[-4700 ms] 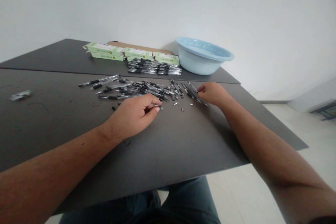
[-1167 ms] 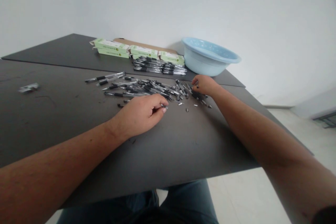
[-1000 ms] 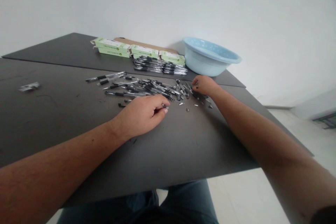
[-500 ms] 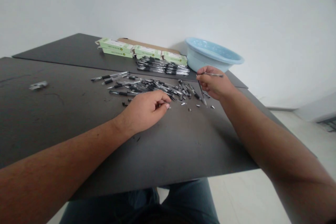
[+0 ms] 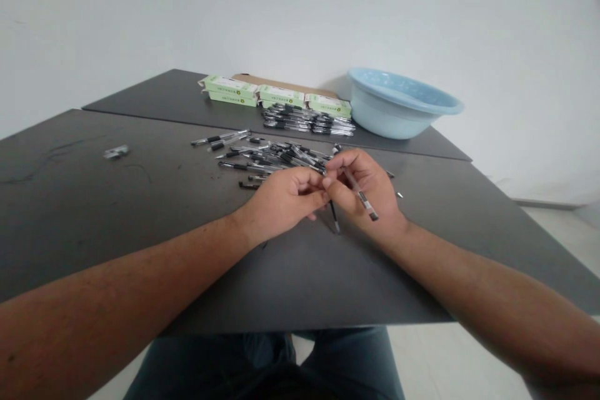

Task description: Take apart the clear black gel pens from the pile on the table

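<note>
My right hand (image 5: 368, 190) is closed round a slim clear pen (image 5: 360, 192) with a dark end, which slants down toward me across the fingers. A thin dark rod (image 5: 334, 217) like a pen refill points down below the fingertips; which hand grips it I cannot tell. My left hand (image 5: 288, 200) is pinched shut, its fingertips touching those of my right hand. What it holds is hidden between the fingers. Just behind both hands lies a loose pile of clear pens with black grips (image 5: 267, 153), partly covered by them.
Farther back, neat stacks of pens (image 5: 307, 121) lie before green-and-white boxes (image 5: 232, 91). A light blue basin (image 5: 398, 112) stands at the back right. A small crumpled silvery piece (image 5: 115, 152) is at left on the dark table (image 5: 300, 281). A tiny metal piece (image 5: 399, 195) lies right of my hand.
My right hand has come left and toward me with the pen, meeting my left hand. The pen has turned from lying level to slanting down. The camera view has shifted slightly left.
</note>
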Motion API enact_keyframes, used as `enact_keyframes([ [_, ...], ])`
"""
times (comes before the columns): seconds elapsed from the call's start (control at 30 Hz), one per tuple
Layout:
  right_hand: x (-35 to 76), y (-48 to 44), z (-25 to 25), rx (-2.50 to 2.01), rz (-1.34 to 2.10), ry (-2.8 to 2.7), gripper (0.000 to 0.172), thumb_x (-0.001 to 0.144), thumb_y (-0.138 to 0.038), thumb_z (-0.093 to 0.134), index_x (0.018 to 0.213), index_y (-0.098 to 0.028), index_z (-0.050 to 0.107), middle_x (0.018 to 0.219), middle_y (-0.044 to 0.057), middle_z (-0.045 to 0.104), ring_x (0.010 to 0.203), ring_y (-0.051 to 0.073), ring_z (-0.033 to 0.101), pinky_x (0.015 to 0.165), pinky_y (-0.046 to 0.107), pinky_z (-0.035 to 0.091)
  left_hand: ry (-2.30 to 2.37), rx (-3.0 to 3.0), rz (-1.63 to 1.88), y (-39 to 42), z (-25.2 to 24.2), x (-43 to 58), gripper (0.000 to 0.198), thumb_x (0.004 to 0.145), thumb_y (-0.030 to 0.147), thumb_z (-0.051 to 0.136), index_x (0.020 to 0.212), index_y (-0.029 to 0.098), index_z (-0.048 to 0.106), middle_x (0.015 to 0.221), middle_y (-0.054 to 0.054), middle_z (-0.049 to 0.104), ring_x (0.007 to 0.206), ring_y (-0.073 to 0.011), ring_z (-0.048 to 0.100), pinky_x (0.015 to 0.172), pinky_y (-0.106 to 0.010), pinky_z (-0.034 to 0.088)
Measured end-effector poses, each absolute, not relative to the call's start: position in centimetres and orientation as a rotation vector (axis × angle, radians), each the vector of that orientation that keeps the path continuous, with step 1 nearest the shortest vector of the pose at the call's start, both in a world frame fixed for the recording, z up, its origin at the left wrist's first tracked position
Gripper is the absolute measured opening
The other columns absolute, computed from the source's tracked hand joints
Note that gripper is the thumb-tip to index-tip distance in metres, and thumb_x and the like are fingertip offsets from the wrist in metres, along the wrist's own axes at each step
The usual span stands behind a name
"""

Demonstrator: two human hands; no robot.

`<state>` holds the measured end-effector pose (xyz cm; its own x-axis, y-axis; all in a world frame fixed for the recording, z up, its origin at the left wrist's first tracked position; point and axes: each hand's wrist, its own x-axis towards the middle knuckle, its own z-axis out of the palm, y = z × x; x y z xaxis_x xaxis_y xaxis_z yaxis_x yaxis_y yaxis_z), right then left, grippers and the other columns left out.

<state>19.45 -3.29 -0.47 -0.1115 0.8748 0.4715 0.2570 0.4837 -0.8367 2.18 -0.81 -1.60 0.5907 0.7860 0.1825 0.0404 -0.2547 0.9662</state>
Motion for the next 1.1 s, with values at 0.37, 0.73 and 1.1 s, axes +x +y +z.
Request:
enact_keyframes([
  [0.37, 23.0, -3.8, 0.0, -0.982, 0.65, -1.953, 0.045, 0.093, -0.017, 0.059, 0.136, -0.028, 0.054, 0.126, 0.008, 0.067, 0.097, 0.019, 0.07, 0.088, 0.038, 0.056, 0.764, 1.593, 0.997, 0.3, -1.4, 1.3, 0.007, 0.084, 0.018, 0.063, 0.091, 0.016, 0.063, 0.076, 0.0, 0.067, 0.059, -0.0099, 0.062, 0.05, -0.019, 0.053],
  [0.73, 25.2, -3.4, 0.2, -1.136, 0.722, -2.133, 0.018, 0.1, -0.019, 0.046, 0.107, -0.023, 0.062, 0.093, 0.003, 0.072, 0.068, 0.014, 0.066, 0.066, 0.031, 0.053, 0.887, 1.592, 1.126, 0.7, -0.9, 0.9, 0.014, 0.087, 0.022, 0.06, 0.1, 0.017, 0.062, 0.077, -0.001, 0.068, 0.053, -0.0096, 0.059, 0.046, -0.019, 0.049],
  [1.1, 24.8, -3.3, 0.6, -1.182, 0.381, -2.349, 0.023, 0.096, -0.021, 0.054, 0.118, -0.024, 0.058, 0.106, 0.005, 0.074, 0.09, 0.02, 0.068, 0.081, 0.032, 0.049, 0.832, 1.473, 1.22, 1.2, -1.3, 0.9, 0.013, 0.089, 0.03, 0.064, 0.088, 0.017, 0.064, 0.078, -0.003, 0.069, 0.054, -0.0108, 0.062, 0.048, -0.022, 0.053],
])
